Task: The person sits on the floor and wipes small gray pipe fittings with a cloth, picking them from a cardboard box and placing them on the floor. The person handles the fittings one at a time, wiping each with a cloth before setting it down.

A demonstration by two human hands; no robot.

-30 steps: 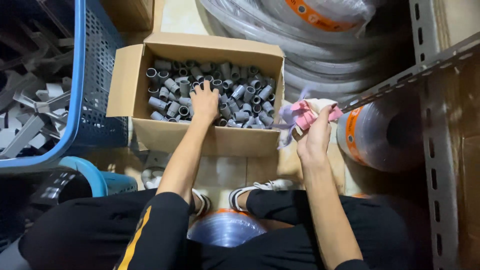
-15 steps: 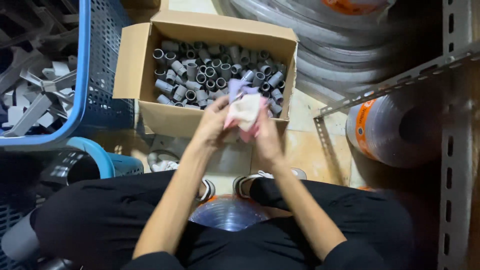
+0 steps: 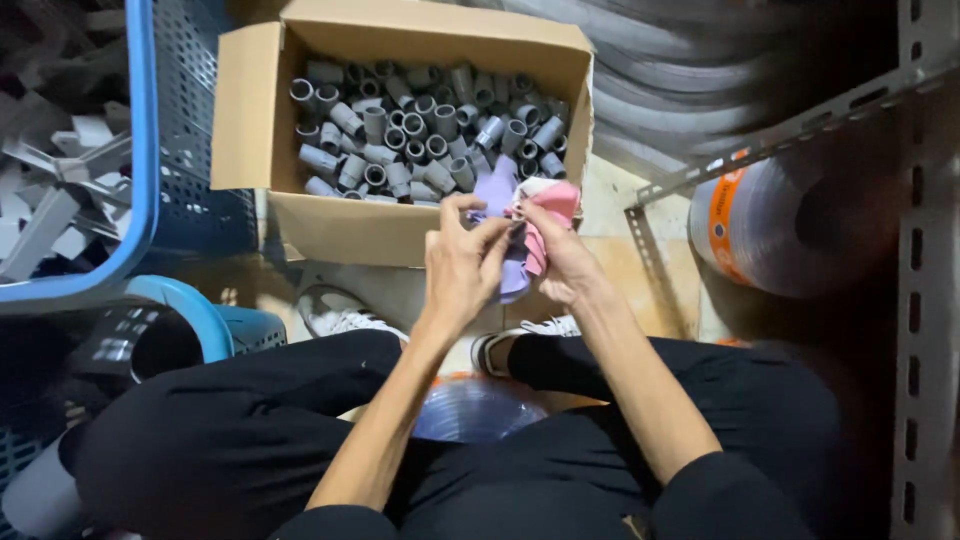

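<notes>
Both hands meet just in front of an open cardboard box [image 3: 250,130] full of short grey pipe fittings [image 3: 420,140]. My right hand [image 3: 570,255] grips a bunched cloth [image 3: 545,215] of pink, lilac and white. My left hand [image 3: 462,265] presses against the cloth with its fingers curled; whatever it holds is hidden between the fingers and the cloth. I sit low, with black-trousered knees spread and white shoes [image 3: 345,315] below the box.
A blue plastic crate [image 3: 140,150] with grey fittings stands at the left, and a blue tub [image 3: 200,320] sits below it. Rolls of clear hose [image 3: 800,220] lie at the right behind a slotted metal shelf frame [image 3: 925,300]. Another clear roll [image 3: 480,410] rests between my legs.
My left hand left the fittings in the box and came to the cloth. My right hand carried the cloth left from the box's right corner to the box front.
</notes>
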